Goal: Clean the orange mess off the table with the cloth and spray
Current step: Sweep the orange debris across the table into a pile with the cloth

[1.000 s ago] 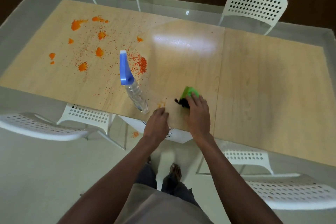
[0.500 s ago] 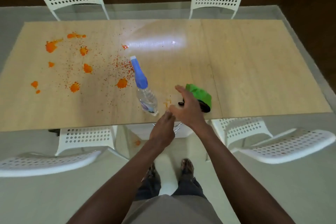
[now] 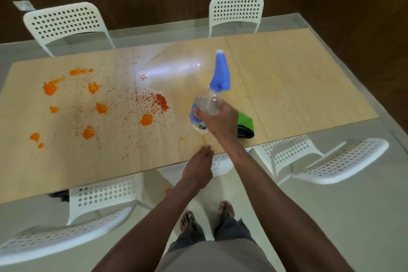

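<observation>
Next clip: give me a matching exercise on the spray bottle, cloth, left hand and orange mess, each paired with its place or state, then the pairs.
Things:
1. bottle
2. cloth
3. left hand
4. mess

States:
A. fingertips on the table's near edge
B. spread over the table's left half
C. gripped by the right hand
D. lying just right of the right hand

Pairs: 1-C, 2-D, 3-A, 4-B
</observation>
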